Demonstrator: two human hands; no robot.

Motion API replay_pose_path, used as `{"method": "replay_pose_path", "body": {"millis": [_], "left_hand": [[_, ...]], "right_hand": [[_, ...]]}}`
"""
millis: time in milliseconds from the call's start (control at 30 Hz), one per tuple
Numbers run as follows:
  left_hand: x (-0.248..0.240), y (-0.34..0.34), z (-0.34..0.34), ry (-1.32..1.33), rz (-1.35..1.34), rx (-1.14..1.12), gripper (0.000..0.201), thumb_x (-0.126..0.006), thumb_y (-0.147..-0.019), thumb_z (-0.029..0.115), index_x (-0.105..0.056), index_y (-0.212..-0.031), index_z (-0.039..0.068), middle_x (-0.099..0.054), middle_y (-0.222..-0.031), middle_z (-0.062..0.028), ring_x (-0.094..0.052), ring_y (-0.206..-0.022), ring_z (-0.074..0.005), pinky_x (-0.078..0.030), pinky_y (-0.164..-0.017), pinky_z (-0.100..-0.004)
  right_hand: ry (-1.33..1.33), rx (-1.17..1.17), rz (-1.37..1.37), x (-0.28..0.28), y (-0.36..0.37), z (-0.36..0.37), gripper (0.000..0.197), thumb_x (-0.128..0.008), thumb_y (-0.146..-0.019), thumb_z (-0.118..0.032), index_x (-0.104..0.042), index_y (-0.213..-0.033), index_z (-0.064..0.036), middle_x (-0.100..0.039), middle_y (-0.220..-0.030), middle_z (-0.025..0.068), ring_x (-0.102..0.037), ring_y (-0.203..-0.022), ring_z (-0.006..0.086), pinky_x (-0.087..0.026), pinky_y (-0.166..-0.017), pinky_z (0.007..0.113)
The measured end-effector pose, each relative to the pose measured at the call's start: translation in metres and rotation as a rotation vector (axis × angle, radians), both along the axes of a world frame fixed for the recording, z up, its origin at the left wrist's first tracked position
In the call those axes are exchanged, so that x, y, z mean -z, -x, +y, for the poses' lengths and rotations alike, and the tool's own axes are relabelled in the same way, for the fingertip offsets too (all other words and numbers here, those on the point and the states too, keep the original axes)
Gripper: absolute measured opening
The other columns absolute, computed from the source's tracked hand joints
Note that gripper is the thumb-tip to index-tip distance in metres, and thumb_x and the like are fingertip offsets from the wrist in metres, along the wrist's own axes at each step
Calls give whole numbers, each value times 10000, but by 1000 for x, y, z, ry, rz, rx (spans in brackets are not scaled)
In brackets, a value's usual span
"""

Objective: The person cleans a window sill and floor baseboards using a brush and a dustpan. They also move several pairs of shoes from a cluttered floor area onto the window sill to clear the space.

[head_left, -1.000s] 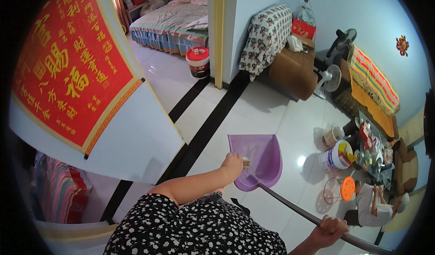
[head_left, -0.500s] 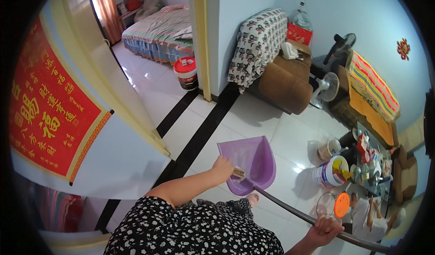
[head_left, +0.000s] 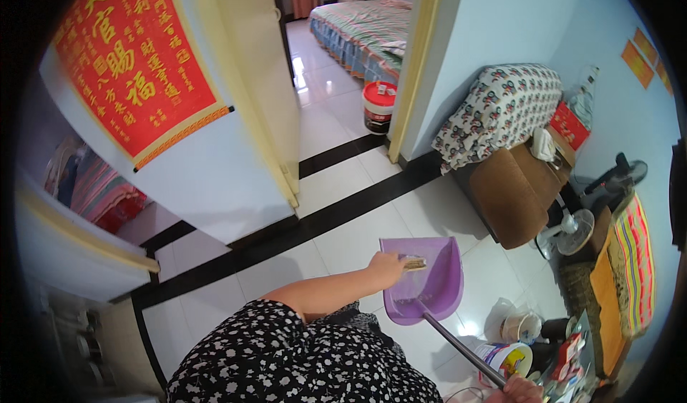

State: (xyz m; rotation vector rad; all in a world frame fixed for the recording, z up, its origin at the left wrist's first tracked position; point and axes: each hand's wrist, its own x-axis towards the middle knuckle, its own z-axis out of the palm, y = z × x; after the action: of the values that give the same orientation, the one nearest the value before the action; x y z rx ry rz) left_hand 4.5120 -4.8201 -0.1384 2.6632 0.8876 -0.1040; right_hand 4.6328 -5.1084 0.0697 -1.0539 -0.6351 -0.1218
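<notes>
"In the head view, what are the hands doing?"
"The left hand (head_left: 385, 270) pinches a small tan-and-white item (head_left: 415, 263) over the purple dustpan (head_left: 449, 281). The right hand (head_left: 521, 389), near and to the right, curls around its grey handle (head_left: 461, 343)."
"Where's the dustpan?"
"Right of the middle, over the white tiled floor (head_left: 365, 224); I can't tell whether they touch."
"Anything around it?"
"A white bucket (head_left: 491, 353) near right, and a red-lidded bucket (head_left: 378, 114) far off by the doorway (head_left: 402, 127)."
</notes>
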Motion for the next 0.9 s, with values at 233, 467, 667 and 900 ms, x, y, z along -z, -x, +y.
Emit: {"method": "replay_pose_path", "body": {"millis": [233,467,667,900], "left_hand": [[3,70,-33,141,182,-67,479,-577,-774,176,-517,-1247,130,-600,-961,-181,-635,-791,-276,-511,-660,-386],[20,191,-33,-127,-33,-441,460,-584,-774,165,-532,-1226,93,-552,-912,-164,-596,-730,-272,-482,-610,-406],[45,361,-82,-76,161,-665,446,-548,-783,154,-528,-1220,69,-556,-938,-161,-604,-793,-292,-485,-633,-398],[41,607,-172,209,175,-1046,432,-514,-824,232,-518,-1238,110,-585,-923,-150,-607,-844,-284,-500,-683,-399]], "right_hand": [[9,-342,217,24,-39,41,426,-542,-902,-384,-329,-610,-158,-232,-535,-51,-214,-427,70,-231,-422,225],[-23,-960,282,22,40,97,439,-529,-896,-427,-385,-596,-141,-270,-490,-55,-272,-424,70,-371,-493,261],[-7,-1123,165,28,196,130,443,-525,-893,-436,-364,-600,-144,-257,-480,-53,-282,-390,74,-393,-454,284],[-91,-1731,228,94,412,178,385,-458,-941,-380,-322,-668,-146,-250,-539,-40,-230,-449,75,-270,-461,242]]}}
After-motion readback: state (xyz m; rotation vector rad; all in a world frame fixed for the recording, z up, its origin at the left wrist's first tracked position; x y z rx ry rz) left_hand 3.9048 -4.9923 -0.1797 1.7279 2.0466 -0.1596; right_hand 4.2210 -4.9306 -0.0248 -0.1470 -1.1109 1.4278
